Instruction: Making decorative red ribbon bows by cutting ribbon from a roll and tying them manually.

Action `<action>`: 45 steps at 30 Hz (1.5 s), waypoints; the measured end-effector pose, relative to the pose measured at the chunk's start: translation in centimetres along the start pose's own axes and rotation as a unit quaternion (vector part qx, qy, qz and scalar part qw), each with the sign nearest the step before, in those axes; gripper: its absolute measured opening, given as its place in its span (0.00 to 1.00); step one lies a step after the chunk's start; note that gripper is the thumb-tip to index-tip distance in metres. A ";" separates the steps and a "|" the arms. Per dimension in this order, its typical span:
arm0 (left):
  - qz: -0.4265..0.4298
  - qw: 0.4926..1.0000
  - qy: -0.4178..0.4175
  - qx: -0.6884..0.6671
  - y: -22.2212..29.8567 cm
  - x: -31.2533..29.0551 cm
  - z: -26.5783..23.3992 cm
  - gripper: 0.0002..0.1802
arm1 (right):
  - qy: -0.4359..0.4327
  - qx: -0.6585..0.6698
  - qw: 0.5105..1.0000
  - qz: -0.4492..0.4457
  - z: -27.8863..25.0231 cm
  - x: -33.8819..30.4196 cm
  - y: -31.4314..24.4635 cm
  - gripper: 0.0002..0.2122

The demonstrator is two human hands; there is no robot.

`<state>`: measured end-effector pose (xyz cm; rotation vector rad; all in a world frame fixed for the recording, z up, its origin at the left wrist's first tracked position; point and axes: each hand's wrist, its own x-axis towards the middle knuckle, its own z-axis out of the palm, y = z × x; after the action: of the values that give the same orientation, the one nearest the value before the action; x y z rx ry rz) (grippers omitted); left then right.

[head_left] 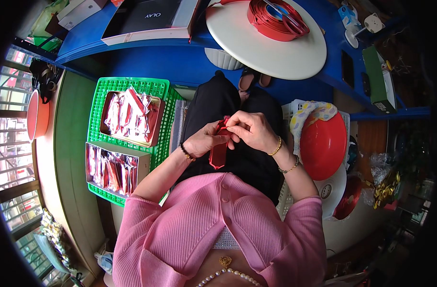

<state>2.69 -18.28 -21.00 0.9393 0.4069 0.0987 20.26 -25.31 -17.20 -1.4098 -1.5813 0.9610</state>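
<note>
Over my lap, both hands come together on a folded red ribbon. Its glossy length hangs down with a pointed lower end, and a small bunched part shows above my fingers. My left hand is closed around the ribbon's middle. With thumb and forefinger, my right hand pinches it near the top. My fingers hide the exact spot between them. Farther off, a coil of red ribbon lies on a round white board, with scissors on top.
To my left, a green plastic crate carries a tin and a box, both filled with wrapped red pieces. A red bowl with a patterned cloth stands at my right. A blue table spans the far side, holding a phone.
</note>
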 end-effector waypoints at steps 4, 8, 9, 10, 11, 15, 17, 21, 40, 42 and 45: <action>0.005 1.000 0.008 -0.015 -0.1 0.1 0.0 0.13 | 0.096 -0.073 0.988 -0.100 0.7 0.3 0.4 0.03; 0.021 1.000 0.017 -0.005 0.0 0.1 -0.2 0.12 | 0.092 -0.052 0.989 -0.100 1.0 0.2 0.7 0.04; 0.016 1.000 0.020 -0.006 0.0 0.1 -0.2 0.12 | 0.083 -0.040 0.992 -0.083 0.9 0.1 0.7 0.04; 0.012 0.999 0.030 -0.006 0.0 0.0 -0.1 0.12 | 0.083 -0.041 0.992 -0.081 0.9 0.1 0.7 0.04; 0.012 1.000 0.023 -0.007 0.0 0.0 -0.1 0.12 | 0.093 -0.054 0.989 -0.105 0.9 0.2 0.8 0.05; -0.002 0.999 0.024 -0.030 -0.4 0.2 0.4 0.08 | 0.152 -0.131 0.958 -0.203 1.1 0.6 1.1 0.06; -0.012 0.999 0.028 -0.038 -0.5 0.4 0.3 0.07 | 0.172 -0.156 0.953 -0.195 1.4 0.6 1.1 0.07; 0.027 0.991 0.094 0.087 0.0 1.8 -0.6 0.08 | 0.184 -0.088 0.978 0.040 2.2 -0.3 0.7 0.12; 0.120 0.918 0.034 0.377 5.9 1.0 -2.4 0.39 | 0.041 -0.010 0.994 -0.099 -0.6 1.5 0.2 0.04; 0.060 0.965 -0.039 0.254 6.1 1.2 -2.3 0.34 | 0.011 -0.009 0.996 -0.088 -1.0 1.6 -0.4 0.04; -0.005 0.991 -0.087 0.097 4.7 1.3 -1.4 0.16 | 0.024 -0.071 0.987 -0.142 -1.3 1.7 -0.4 0.07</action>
<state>3.82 -14.07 -18.32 1.1283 0.2628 -0.0325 21.20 -23.65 -16.20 -1.2482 -1.7848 0.6522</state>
